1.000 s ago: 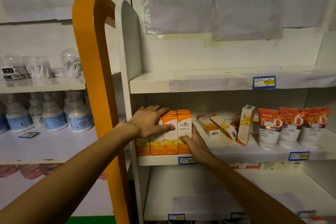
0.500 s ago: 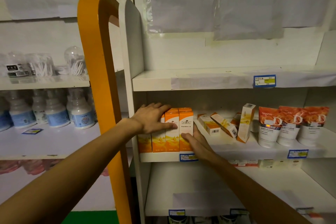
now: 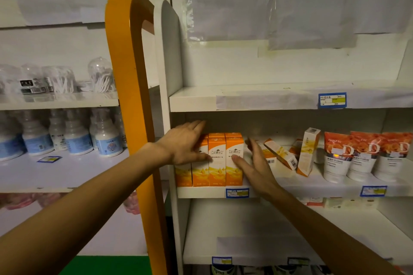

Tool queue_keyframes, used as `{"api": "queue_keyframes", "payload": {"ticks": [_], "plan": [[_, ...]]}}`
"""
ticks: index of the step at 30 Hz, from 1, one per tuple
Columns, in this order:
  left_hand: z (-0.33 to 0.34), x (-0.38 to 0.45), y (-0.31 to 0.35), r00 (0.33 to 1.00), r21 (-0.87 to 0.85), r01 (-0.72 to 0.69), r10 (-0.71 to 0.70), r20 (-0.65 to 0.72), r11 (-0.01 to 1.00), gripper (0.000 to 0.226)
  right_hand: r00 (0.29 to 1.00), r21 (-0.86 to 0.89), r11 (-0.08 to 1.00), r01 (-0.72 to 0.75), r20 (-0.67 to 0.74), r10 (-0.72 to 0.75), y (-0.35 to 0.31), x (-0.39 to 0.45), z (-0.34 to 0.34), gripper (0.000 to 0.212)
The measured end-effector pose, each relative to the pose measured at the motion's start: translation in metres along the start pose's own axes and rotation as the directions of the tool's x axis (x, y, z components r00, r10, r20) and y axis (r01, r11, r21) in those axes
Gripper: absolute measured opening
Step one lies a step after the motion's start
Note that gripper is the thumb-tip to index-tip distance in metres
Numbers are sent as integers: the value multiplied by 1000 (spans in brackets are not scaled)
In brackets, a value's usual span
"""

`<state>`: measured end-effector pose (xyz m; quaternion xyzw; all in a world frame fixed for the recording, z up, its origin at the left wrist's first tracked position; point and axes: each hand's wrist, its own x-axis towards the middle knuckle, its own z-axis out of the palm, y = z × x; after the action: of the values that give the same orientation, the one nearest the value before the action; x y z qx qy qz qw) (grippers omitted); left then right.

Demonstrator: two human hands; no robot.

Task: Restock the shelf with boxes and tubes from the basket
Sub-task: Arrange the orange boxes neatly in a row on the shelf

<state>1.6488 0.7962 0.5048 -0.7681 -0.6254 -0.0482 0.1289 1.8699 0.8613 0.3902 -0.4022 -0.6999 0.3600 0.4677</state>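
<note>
Several upright orange-and-white boxes [image 3: 225, 161] stand in a row at the left end of the middle shelf [image 3: 201, 192]. My left hand [image 3: 185, 143] lies flat over the left boxes, fingers straight, thumb on a box front. My right hand [image 3: 254, 165] rests with straight fingers against the right side of the row's last box. More of the same boxes [image 3: 280, 154] lie tipped over farther right, and one box [image 3: 308, 152] leans upright. Three orange tubes [image 3: 366, 154] stand cap-down at the right. The basket is out of view.
An orange arched upright [image 3: 131, 96] and a white side panel [image 3: 167, 56] divide this unit from the left shelves, which hold white bottles [image 3: 73, 136] and cotton swab tubs [image 3: 62, 80]. The shelf above [image 3: 245, 98] and the shelf below [image 3: 245, 239] are bare.
My right hand has lifted from the shelf edge at the box's base and moved up along the last box's right side. My left hand stays on the boxes.
</note>
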Motion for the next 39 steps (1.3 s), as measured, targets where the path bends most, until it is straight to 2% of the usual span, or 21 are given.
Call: {"api": "queue_keyframes", "payload": {"ticks": [2, 4, 7, 9, 12, 15, 22, 29, 33, 39], "plan": [[2, -7, -2, 999, 72, -11, 13, -34, 997, 105, 994, -127, 988, 87, -49, -94, -8, 4, -4, 90], [5, -14, -3, 997, 158, -5, 17, -76, 987, 98, 964, -281, 933, 224, -77, -255, -26, 5, -9, 77], [12, -24, -4, 987, 244, 22, 18, -159, 969, 83, 898, -473, 790, 390, 4, -441, -44, 11, -12, 64], [17, -28, -6, 985, 302, 30, 23, -171, 953, 76, 886, -588, 684, 431, 132, -445, -51, 18, -12, 65], [18, -28, -8, 995, 390, 26, 14, -100, 921, 73, 861, -702, 514, 494, 309, -405, -57, 30, -9, 67], [17, -28, -7, 998, 438, 11, 21, -67, 899, 71, 844, -735, 427, 527, 392, -367, -60, 38, -5, 63], [19, -27, -7, 997, 442, 26, 11, -80, 897, 69, 847, -760, 388, 521, 405, -344, -57, 40, 2, 56], [18, -24, -9, 997, 407, 23, 9, -77, 913, 66, 844, -731, 426, 534, 433, -316, -56, 45, 2, 59], [21, -25, -10, 996, 380, 24, 9, -85, 924, 72, 858, -723, 467, 510, 387, -338, -58, 41, 0, 59], [21, -23, -10, 993, 321, 35, 2, -114, 946, 76, 856, -730, 461, 505, 357, -373, -62, 35, -6, 65]]}}
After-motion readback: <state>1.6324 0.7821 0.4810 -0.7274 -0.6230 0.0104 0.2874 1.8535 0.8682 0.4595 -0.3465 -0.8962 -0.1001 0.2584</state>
